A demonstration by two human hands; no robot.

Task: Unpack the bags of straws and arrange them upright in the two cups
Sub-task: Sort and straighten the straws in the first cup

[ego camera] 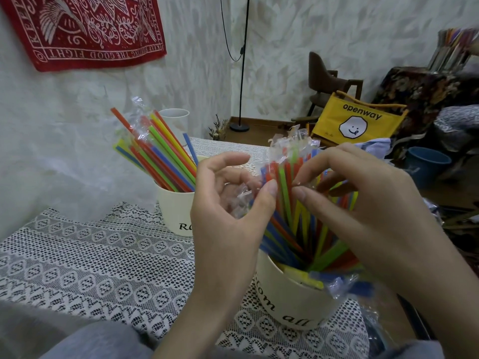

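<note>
Head view: white lace cloth (103, 257) over desk, pale textured wall, red hanging (85, 27), yellow bag (357, 120) on floor; left hand (228, 218) and right hand (368, 218) fingers pinching wrapped straws (287, 203) upright in near cup (290, 301); far cup (176, 211) behind-left, filled too

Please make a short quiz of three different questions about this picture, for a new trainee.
1. True or false: the far cream cup already holds coloured plastic straws.
2. Which hand pinches a clear plastic wrapper? A left hand; B right hand.
3. Fill in: the near cream cup stands on a white ____ tablecloth.

Key: 1 true; 2 A; 3 lace.
</note>
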